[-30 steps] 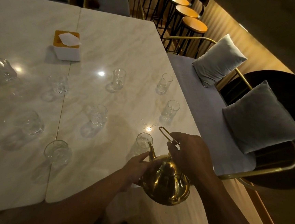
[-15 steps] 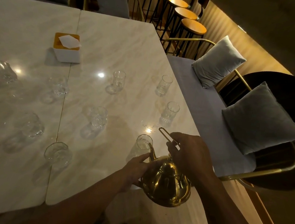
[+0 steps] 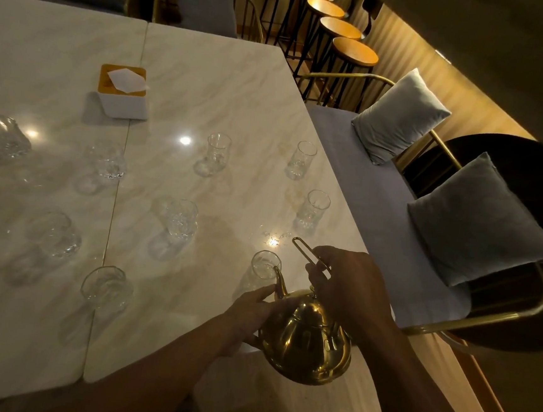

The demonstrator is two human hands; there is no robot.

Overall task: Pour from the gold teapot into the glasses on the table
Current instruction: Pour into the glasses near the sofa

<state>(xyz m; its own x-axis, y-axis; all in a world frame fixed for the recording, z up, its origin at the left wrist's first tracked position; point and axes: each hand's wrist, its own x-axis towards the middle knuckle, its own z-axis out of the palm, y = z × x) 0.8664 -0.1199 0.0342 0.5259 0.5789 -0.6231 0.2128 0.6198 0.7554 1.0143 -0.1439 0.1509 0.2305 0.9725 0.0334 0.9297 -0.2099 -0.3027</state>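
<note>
gold teapot (image 3: 307, 343) tipped, spout over the nearest glass (image 3: 263, 267), lower middle
right hand (image 3: 351, 288) grips the handle, left hand (image 3: 250, 315) rests flat-fingered on its side

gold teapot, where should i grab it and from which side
Take the gold teapot by its tall wire handle, coming from above on the side away from the spout, as the right hand does: the loop rises clear of the round body. The left hand steadies the body beside the spout, which points at the nearest glass.
</note>
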